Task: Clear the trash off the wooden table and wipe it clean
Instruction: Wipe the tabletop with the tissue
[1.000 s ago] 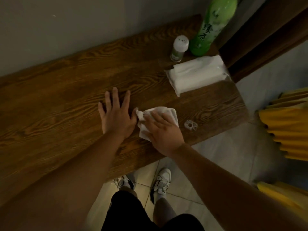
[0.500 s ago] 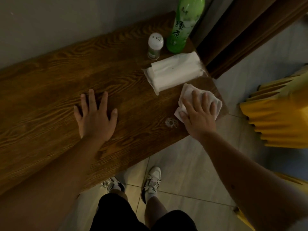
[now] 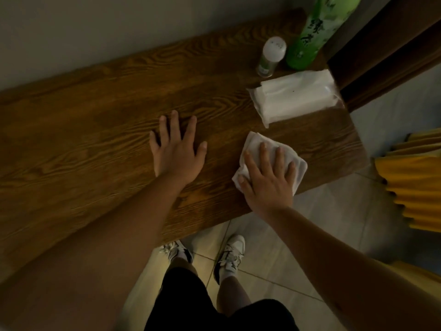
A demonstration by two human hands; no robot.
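Head view: right hand [image 3: 267, 180] presses flat, fingers straight and spread, on a white tissue [image 3: 257, 144] near the front edge of the wooden table [image 3: 95, 130], toward its right end. Left hand [image 3: 177, 149] lies flat on bare wood mid-table, fingers released and splayed. Tissue pack [image 3: 294, 96] sits just behind the tissue; small white-capped jar [image 3: 270, 57] and green bottle [image 3: 310, 37] stand at the back right corner. Long open stretch of tabletop runs left. Wall borders the back edge.

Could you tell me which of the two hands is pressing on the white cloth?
The right hand; it presses the white cloth, while the left hand lies on bare wood.
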